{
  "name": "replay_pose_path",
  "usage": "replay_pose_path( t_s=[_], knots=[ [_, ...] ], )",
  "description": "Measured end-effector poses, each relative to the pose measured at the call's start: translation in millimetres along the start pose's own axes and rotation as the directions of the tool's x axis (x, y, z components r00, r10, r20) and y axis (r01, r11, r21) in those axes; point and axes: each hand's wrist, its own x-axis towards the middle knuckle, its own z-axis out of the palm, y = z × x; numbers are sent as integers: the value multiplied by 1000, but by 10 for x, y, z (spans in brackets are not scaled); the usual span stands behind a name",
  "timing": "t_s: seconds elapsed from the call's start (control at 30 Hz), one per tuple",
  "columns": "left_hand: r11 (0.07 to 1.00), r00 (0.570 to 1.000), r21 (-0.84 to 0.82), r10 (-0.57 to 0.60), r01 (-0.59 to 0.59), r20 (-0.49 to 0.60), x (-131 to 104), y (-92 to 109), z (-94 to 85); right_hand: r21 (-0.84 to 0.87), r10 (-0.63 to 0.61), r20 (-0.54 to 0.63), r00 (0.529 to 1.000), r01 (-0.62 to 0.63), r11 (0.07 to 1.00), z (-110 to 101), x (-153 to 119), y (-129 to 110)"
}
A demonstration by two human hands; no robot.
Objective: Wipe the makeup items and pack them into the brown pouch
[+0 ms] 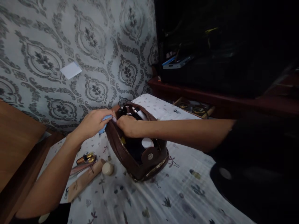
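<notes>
A brown leather pouch (pixel 137 155) lies open on a table spread with a white flower-printed cloth (pixel 182 193), its zip edge running along the near side and a round snap tab folded over the front. Inside show dark bottles at the far end and a white round cap (pixel 147 142) nearer the front.

The left hand (pixel 93 123) sits at the pouch's far left rim, its grip closed around a small light-blue item (pixel 104 123); what that item is cannot be told. The right hand (pixel 127 125) reaches across from the right and rests on the same rim just beside the left hand, fingers curled at the opening; whether its grip has hold of the rim or of something inside cannot be told.

To the left of the pouch on the cloth lie a small gold-capped tube (pixel 85 158), a long tan tube (pixel 85 179) and a cream round cap (pixel 107 169), close together and near the left forearm.

Beyond the table stands a patterned grey wall (pixel 70 40) with a white square (pixel 70 70) on it, and to the right a dark wooden shelf (pixel 210 98).
</notes>
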Motion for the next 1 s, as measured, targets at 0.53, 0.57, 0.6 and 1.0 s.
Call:
replay_pose_path(
  t_s=[0.53,0.57,0.6,1.0],
  knots=[
    [994,998,-102,-42,37,-41,-56,6,18,102,88,101,991,-98,990,-179,-155,-5],
    [993,998,-107,-48,43,-41,-57,6,18,106,93,107,990,-104,989,-180,-152,-7],
    [993,998,-110,-53,48,-41,-57,6,18,111,96,110,989,-108,988,-178,-148,-8],
    [993,997,-102,-67,62,-46,-65,8,35,154,95,61,994,-104,983,-137,-180,17]
  ],
)
